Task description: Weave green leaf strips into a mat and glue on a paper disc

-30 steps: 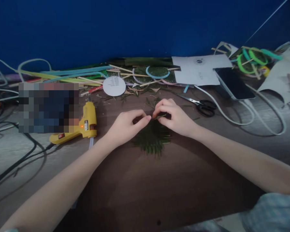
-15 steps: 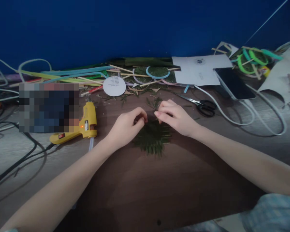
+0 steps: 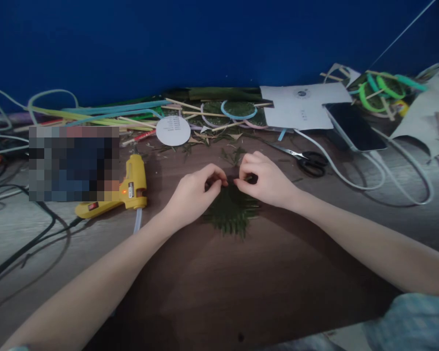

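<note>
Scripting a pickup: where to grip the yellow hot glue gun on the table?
Grip the yellow plastic hot glue gun by its handle, which points left, from above with the nearer left hand. It lies flat on its side; its lit lamp suggests it is hot.

Pixelated patch (image 3: 73, 163) beside glue gun (image 3: 131, 187); top of leafy piece (image 3: 231, 217) under hands (image 3: 192, 192) (image 3: 265, 181).

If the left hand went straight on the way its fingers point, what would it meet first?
Most likely the right hand. The left hand points right and slightly away, its fingertips almost against the right fingertips, just over the green leafy piece. Depth is hard to judge.
</note>
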{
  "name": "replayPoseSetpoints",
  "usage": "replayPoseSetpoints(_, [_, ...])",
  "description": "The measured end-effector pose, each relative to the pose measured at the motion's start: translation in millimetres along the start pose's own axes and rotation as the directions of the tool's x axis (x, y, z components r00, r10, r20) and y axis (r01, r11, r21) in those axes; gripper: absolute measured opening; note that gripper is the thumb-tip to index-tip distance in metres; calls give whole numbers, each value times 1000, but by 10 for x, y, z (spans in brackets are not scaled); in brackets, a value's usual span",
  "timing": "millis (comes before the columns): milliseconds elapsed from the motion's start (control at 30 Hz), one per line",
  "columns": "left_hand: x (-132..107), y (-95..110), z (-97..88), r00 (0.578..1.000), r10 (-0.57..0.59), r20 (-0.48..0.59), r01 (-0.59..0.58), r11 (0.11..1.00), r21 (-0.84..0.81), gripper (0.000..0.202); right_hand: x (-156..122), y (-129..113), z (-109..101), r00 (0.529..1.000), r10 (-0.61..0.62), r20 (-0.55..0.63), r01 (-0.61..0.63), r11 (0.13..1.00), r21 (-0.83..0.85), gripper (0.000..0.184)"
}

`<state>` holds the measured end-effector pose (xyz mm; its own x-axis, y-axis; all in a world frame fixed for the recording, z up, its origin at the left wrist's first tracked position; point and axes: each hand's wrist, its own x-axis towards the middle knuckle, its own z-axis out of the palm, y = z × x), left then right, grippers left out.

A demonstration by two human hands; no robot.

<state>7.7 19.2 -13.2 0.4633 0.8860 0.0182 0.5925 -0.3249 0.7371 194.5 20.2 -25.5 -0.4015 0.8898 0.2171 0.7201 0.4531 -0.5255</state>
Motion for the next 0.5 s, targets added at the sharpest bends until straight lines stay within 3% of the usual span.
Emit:
replayPoseSetpoints(233, [-1,28,32,1000,30,-2,-30,994,104,3,4,-44,-23,996,-80,30,75,989,127,22])
replayPoseSetpoints(300, [2,26,41,999,34,-4,-33,990,135,8,8,-55,-12,993,-107,52,99,985,139,20])
replayPoseSetpoints(500, [13,24,34,998,64,-15,-61,989,138,17,13,-67,-21,993,-92,79,63,950,304,34])
